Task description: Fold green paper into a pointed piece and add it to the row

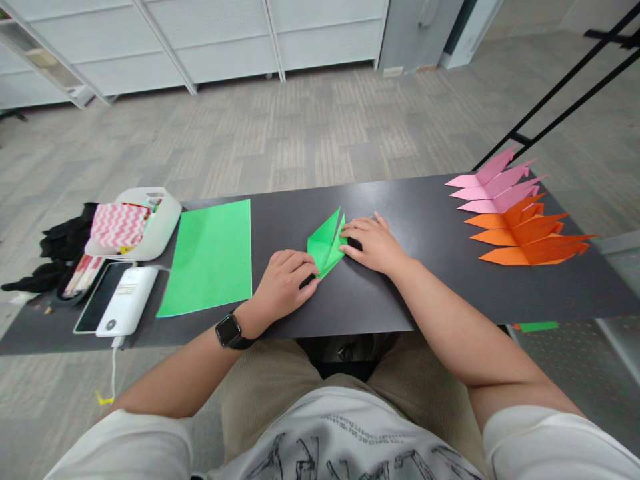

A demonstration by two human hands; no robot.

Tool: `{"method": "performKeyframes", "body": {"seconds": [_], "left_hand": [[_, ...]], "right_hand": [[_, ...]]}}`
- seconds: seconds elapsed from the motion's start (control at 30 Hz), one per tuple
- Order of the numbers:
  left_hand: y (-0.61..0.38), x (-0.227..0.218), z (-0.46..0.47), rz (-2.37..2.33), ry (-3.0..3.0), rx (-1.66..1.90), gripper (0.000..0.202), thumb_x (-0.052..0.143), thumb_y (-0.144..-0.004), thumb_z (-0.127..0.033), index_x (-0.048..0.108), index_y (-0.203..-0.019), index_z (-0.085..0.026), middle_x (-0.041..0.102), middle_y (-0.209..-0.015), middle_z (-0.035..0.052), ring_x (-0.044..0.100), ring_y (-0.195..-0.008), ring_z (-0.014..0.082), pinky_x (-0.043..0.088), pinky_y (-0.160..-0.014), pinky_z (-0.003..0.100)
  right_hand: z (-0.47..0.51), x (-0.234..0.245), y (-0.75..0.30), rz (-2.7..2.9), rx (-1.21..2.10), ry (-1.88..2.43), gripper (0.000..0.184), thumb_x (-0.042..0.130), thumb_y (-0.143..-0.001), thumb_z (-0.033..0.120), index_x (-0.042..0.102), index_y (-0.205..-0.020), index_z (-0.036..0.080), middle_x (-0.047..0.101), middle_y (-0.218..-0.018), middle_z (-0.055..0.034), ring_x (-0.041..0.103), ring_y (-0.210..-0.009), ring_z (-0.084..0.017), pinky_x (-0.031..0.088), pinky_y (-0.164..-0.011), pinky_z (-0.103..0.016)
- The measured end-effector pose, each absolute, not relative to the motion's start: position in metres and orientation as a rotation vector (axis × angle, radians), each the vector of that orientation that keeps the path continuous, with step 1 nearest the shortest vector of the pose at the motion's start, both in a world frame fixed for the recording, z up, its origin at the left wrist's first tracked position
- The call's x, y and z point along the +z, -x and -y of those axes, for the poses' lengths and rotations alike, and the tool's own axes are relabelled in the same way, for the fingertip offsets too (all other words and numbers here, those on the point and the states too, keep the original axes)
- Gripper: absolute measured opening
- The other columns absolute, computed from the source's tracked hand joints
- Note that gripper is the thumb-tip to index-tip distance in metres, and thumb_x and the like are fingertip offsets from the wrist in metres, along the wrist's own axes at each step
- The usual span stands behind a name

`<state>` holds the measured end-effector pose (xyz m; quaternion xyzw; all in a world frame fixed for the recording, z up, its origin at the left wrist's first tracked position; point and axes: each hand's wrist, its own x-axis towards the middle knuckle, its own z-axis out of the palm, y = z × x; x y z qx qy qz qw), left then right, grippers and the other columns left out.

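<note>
A partly folded piece of green paper lies on the dark table in front of me, its two pointed flaps directed away from me. My left hand grips its lower left edge, with fingers curled and thumb near the bottom point. On the other side, my right hand pinches the paper's right edge between thumb and fingers. To the left of my hands rests a stack of flat green paper. Folded pink paper birds and orange paper birds stand in a row at the right end.
At the table's left end are a white basket with a pink zigzag-patterned packet, a phone, a white power bank with a cable, and black cloth. Black metal bars slant beyond the right far corner.
</note>
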<state>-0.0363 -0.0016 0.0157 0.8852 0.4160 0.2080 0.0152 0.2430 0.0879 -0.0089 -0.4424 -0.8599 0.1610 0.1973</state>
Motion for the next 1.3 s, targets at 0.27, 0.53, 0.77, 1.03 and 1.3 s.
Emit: {"method": "performKeyframes", "body": {"seconds": [0.27,0.53,0.77,1.03,1.3], "left_hand": [[0.036,0.012,-0.001,-1.294,-2.756,0.636,0.009,0.069,-0.101,-0.027,0.078,-0.104,-0.026,0.078,-0.119,0.0050,0.068,-0.110,0.0233,0.049,-0.104,0.044],[0.041,0.014,-0.007,-1.156,-2.825,0.612,0.012,0.068,-0.102,-0.025,0.079,-0.100,-0.028,0.080,-0.112,0.0025,0.068,-0.106,0.0218,0.049,-0.104,0.044],[0.046,0.026,-0.015,-1.000,-2.889,0.530,0.015,0.064,-0.105,-0.030,0.076,-0.097,-0.025,0.080,-0.111,0.0038,0.070,-0.110,0.0227,0.050,-0.110,0.043],[0.016,0.041,-0.049,-0.859,-2.968,0.368,0.026,0.054,-0.111,-0.020,0.076,-0.125,-0.021,0.077,-0.133,0.0088,0.073,-0.118,0.0210,0.055,-0.107,0.037],[0.010,0.019,-0.047,-0.946,-3.011,0.150,0.030,0.060,-0.107,-0.017,0.074,-0.133,-0.022,0.076,-0.139,0.0094,0.072,-0.111,0.0243,0.054,-0.093,0.039]], "right_hand": [[-0.088,-0.010,-0.243,2.404,0.447,1.235,0.026,0.067,-0.103,0.045,0.079,-0.121,0.032,0.075,-0.138,-0.0070,0.062,-0.137,-0.034,0.016,-0.130,-0.076],[-0.087,-0.008,-0.242,2.406,0.463,1.246,0.025,0.070,-0.101,0.042,0.078,-0.122,0.031,0.075,-0.138,-0.0069,0.061,-0.138,-0.034,0.013,-0.131,-0.077],[-0.086,-0.010,-0.241,2.416,0.411,1.253,0.024,0.073,-0.099,0.039,0.077,-0.122,0.031,0.075,-0.139,-0.0069,0.061,-0.138,-0.034,0.014,-0.131,-0.077],[-0.086,-0.011,-0.242,2.428,0.404,1.266,0.025,0.073,-0.099,0.039,0.077,-0.122,0.032,0.074,-0.140,-0.0074,0.060,-0.140,-0.036,0.014,-0.131,-0.077],[-0.089,-0.013,-0.244,2.398,0.461,1.270,0.022,0.068,-0.102,0.036,0.078,-0.122,0.033,0.075,-0.142,-0.0047,0.059,-0.142,-0.034,0.014,-0.130,-0.077]]}}
